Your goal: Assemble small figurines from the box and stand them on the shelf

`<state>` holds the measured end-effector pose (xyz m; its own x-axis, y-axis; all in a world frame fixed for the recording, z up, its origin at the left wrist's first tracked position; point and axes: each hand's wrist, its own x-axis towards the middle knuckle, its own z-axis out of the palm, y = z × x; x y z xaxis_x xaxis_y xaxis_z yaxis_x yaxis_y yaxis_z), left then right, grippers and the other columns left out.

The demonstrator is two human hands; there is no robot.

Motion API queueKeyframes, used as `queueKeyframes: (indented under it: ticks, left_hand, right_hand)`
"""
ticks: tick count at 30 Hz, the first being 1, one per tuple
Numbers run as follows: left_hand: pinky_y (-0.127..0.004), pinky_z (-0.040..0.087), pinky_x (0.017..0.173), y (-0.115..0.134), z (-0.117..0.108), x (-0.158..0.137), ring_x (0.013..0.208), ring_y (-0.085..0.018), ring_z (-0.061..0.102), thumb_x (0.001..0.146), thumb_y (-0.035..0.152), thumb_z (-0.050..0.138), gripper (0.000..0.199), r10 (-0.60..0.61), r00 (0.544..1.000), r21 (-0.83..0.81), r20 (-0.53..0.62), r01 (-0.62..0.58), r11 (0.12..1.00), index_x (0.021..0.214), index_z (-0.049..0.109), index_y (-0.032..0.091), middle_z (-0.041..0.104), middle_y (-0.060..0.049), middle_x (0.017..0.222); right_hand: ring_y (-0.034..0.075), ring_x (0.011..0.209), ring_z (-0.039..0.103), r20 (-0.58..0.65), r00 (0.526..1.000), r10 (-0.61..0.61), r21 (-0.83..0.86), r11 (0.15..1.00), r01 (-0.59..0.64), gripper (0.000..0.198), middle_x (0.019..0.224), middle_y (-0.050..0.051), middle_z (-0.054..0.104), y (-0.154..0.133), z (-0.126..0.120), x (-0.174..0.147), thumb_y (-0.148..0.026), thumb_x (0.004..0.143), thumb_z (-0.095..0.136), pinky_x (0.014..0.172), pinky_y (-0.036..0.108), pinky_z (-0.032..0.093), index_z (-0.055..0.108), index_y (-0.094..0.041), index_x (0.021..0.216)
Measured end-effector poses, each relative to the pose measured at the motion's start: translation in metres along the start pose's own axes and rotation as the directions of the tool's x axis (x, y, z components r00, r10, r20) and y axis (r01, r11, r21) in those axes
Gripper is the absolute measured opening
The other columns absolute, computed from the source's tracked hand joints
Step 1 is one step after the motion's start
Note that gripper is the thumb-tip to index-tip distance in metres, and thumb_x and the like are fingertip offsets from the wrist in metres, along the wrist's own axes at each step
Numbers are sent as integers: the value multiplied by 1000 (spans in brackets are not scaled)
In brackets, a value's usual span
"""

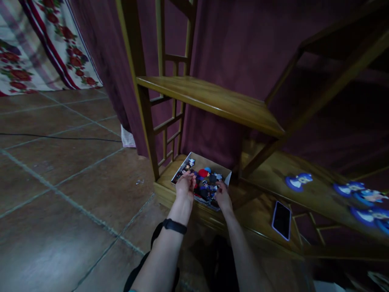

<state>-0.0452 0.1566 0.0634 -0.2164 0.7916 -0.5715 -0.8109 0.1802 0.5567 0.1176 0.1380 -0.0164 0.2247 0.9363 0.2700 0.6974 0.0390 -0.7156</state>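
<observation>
A shallow white box (227,177) stands on the low wooden shelf, filled with small toy figurines (209,188) in dark blue, red, white and black. My left hand (185,185) is over the box's left front side, palm partly turned up, its fingers loosely bent and apart with nothing visible in them. At the right side of the box is my right hand (223,196). Its fingers reach in over the figurines, index finger and thumb apart; whether they touch one is too small to tell. A black band sits on my left wrist.
A wooden shelf board (209,95) juts out above and behind the box. To the right, a phone (281,220) lies on the low shelf, and several blue-and-white figurines (299,181) stand on a higher board. A dark cable (60,137) crosses the tiled floor at left.
</observation>
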Motion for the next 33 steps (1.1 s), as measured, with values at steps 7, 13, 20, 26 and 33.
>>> queueKeyframes:
  ticks: [7,13,20,26,33]
  left_hand:
    - [-13,46,46,30,10,8,52,-6,58,72,-3,49,24,-41,992,-91,116,52,994,88,59,12,63,-3,68]
    - [-14,47,46,40,5,16,52,-7,59,74,-4,46,22,-133,989,-131,65,141,981,84,58,12,62,-4,68]
    - [-14,48,48,53,-3,20,55,-7,59,76,-2,45,21,-41,998,-200,38,48,979,84,57,14,61,-3,69]
    - [-14,48,50,63,-6,21,58,-7,59,77,1,48,20,1,999,-227,48,10,974,85,57,16,60,-2,71]
    - [-15,48,51,71,-8,25,59,-7,59,76,2,50,19,-18,999,-242,31,25,970,86,58,16,61,-3,73]
  right_hand:
    - [20,111,49,278,960,-19,-404,905,135,44,115,7,59,5,12,25,-4,74,40,96,30,33,59,-21,110]
    - [22,112,47,414,910,28,-506,838,205,38,111,9,61,3,12,23,-12,77,48,94,31,32,57,-22,113]
    - [19,109,49,360,932,-31,-396,900,183,35,113,6,60,-1,17,33,-16,80,47,93,30,34,57,-22,113]
    - [19,105,51,354,931,-89,-313,927,208,32,108,5,62,-10,25,37,-16,80,48,93,30,35,60,-23,108]
    - [18,106,47,428,875,-225,-284,886,367,34,112,3,60,-43,47,54,-11,83,42,94,30,32,59,-24,110]
